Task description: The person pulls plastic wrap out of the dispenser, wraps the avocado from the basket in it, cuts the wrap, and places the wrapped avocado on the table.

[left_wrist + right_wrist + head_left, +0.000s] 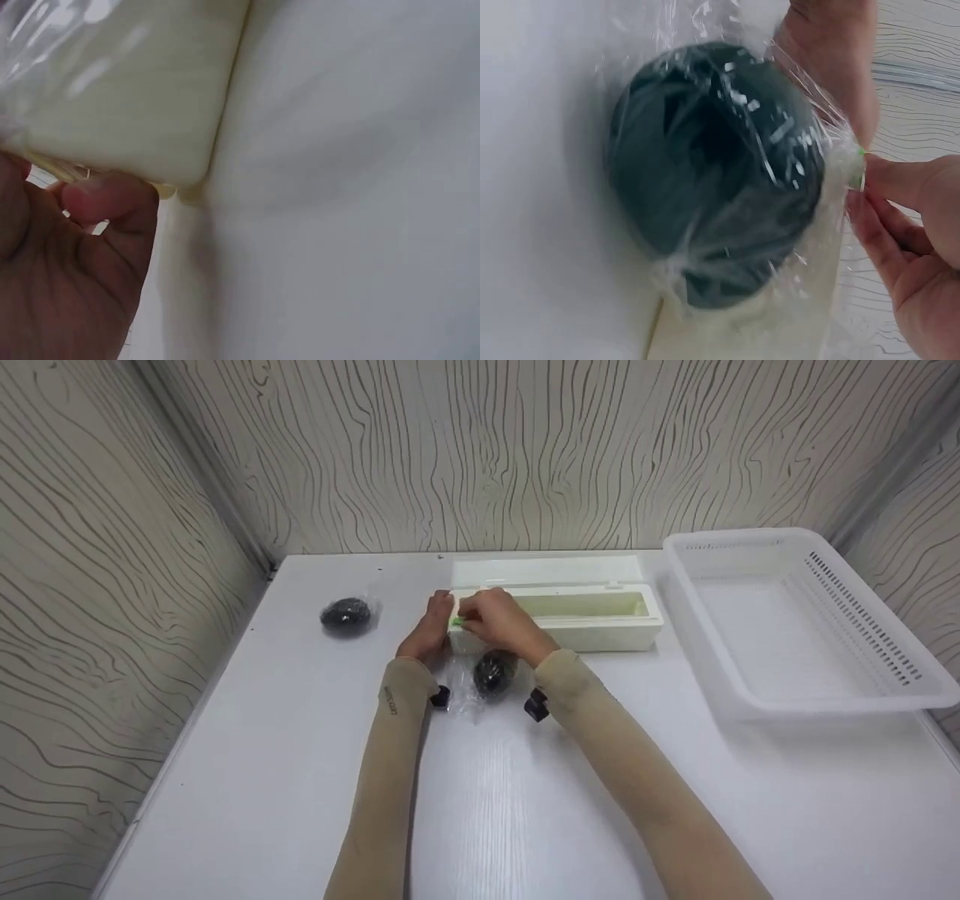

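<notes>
A long white cling film box (592,637), lid open at the back, lies across the table. My left hand (429,634) grips its left end, thumb (112,199) against the edge in the left wrist view. Over the front-left corner, my right hand (504,622) pinches a small green slider (457,622) between thumb and fingertips. Clear film (463,690) runs down over the box's front. Just before the box, a dark oval thing (494,673) sits in that film. The right wrist view shows the dark oval (716,165) up close, wrinkled film around it.
Another dark oval thing (346,616) in clear film lies on the table to the left. A white plastic basket (720,660) with slotted sides stands on the right. Wood-patterned walls (465,457) close off the back and sides of the white table (255,765).
</notes>
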Demonstrator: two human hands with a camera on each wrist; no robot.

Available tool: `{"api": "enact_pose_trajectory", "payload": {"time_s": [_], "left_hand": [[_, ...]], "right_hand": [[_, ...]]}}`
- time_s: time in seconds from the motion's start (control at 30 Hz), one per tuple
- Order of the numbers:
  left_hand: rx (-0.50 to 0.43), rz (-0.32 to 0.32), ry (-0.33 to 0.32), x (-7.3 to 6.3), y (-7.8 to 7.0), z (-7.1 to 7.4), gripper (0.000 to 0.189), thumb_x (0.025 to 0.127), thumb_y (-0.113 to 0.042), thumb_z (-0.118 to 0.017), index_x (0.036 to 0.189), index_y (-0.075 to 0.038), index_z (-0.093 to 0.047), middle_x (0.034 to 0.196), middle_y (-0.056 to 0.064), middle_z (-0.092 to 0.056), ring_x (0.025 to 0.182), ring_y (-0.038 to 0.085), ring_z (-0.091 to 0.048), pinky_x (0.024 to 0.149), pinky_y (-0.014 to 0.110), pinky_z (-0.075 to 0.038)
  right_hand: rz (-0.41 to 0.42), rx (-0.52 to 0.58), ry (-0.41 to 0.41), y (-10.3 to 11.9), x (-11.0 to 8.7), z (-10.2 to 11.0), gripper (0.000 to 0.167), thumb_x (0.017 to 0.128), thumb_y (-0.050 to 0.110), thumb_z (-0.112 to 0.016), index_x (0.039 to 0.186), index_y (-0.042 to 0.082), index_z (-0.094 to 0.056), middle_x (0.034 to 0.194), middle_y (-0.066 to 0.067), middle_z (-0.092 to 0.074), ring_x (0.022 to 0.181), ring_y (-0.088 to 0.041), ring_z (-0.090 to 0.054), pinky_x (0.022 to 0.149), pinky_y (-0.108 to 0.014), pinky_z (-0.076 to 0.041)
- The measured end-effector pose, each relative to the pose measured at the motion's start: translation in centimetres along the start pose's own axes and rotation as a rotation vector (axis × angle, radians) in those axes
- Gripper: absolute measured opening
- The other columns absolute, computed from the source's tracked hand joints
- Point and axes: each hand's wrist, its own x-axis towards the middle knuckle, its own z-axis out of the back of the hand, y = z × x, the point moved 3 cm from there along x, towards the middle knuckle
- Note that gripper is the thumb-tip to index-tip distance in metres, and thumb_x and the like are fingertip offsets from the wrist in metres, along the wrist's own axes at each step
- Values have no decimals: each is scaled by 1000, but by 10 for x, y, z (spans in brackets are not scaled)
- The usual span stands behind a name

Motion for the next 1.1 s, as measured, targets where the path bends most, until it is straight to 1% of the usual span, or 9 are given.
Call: {"api": "enact_pose_trajectory", "payload": {"time_s": [0.13,0.2,0.3,0.4,0.53,0.7,0.83,0.97,1.1], "left_hand": [[-37,-5,6,2,1,-2,57,110,-55,-14,149,-18,-30,148,9,-32,137,28,-37,126,52,-28],[-62,7,4,2,2,-3,56,110,-56,-15,149,-20,-31,148,8,-32,137,27,-37,127,52,-26],[-45,3,0,3,4,-4,57,110,-56,-14,150,-19,-31,148,9,-32,137,28,-37,127,52,-26],[-61,-1,-3,2,4,-4,57,109,-57,-14,150,-19,-31,148,9,-32,137,28,-37,126,52,-27],[-132,8,-13,-1,3,-6,55,109,-58,-17,148,-23,-34,147,6,-33,138,27,-36,127,51,-26],[-172,32,-6,-3,0,-7,52,109,-59,-19,146,-26,-34,145,3,-32,139,26,-34,128,51,-22],[-201,26,5,-2,0,-6,51,109,-58,-19,146,-25,-33,146,4,-30,139,26,-32,128,50,-22],[-229,14,10,-2,0,-7,50,110,-56,-20,146,-24,-33,145,6,-29,138,26,-31,127,49,-23],[-204,45,2,-1,0,-7,51,110,-55,-18,148,-23,-31,147,6,-29,138,28,-33,127,49,-25]], "right_hand": [[-18,6,-10,-1,-10,5,21,96,6,-71,116,1,-76,108,-13,-78,99,-27,-73,93,-41,-59],[-20,-3,-27,0,-14,4,19,95,6,-71,113,1,-77,108,-13,-78,98,-27,-73,92,-41,-60],[-36,7,-65,2,-19,1,18,94,5,-71,110,2,-78,105,-12,-79,94,-28,-73,88,-42,-60],[-40,52,-92,3,-22,-2,23,92,4,-70,114,1,-78,109,-14,-79,97,-28,-74,90,-42,-60],[-40,110,-106,1,-24,-4,33,89,-1,-67,121,0,-74,115,-15,-77,104,-29,-75,94,-41,-61],[-44,152,-96,-2,-26,-8,44,84,-6,-62,126,2,-72,121,-14,-76,109,-29,-73,98,-41,-59],[-46,201,-80,-5,-28,-10,50,80,-6,-64,128,4,-72,123,-12,-75,113,-31,-69,104,-43,-55],[-60,243,-61,-6,-29,-10,58,75,-8,-60,131,3,-70,124,-13,-75,118,-31,-67,108,-44,-51],[-61,242,-25,-5,-29,-9,61,75,-7,-55,134,2,-68,128,-13,-73,123,-31,-64,111,-43,-49]]}}
